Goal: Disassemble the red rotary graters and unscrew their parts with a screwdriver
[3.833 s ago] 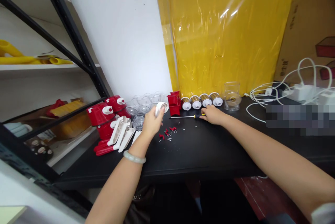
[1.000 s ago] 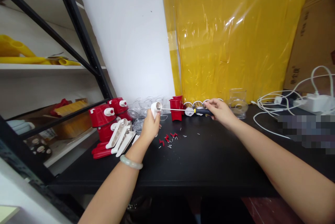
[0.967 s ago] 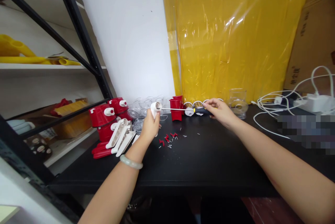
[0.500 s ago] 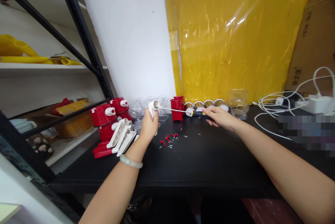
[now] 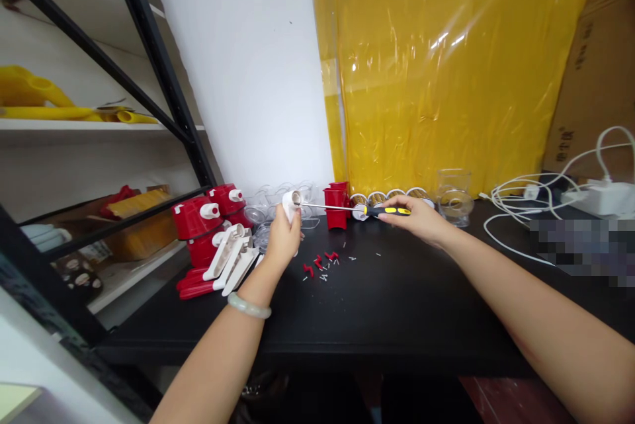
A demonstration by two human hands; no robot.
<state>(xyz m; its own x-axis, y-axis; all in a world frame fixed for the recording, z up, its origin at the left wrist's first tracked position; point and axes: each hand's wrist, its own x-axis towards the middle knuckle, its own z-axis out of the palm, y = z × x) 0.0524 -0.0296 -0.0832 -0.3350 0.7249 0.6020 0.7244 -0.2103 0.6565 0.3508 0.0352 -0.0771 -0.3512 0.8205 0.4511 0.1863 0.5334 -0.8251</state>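
Observation:
My left hand (image 5: 284, 237) is closed around a white plastic part (image 5: 290, 202) with a round open end facing right. My right hand (image 5: 409, 215) grips the black and yellow handle of a screwdriver (image 5: 372, 211). Its long shaft points left, and its tip is inside the round opening; what it touches in there is hidden. Below and between the hands, small red parts (image 5: 318, 263) and several small screws (image 5: 324, 276) lie on the black table (image 5: 397, 311).
Red housings (image 5: 196, 219) and white handles (image 5: 228, 255) are piled at the left. Clear plastic parts (image 5: 255, 212), a red hopper (image 5: 337, 204) and patterned cylinders (image 5: 359, 204) line the back. White cables (image 5: 510, 196) lie at the right, a shelf (image 5: 149, 126) stands left.
My right hand's fingers have shifted on the screwdriver handle, showing more of its yellow marks. My left hand and the white part are nearly unmoved.

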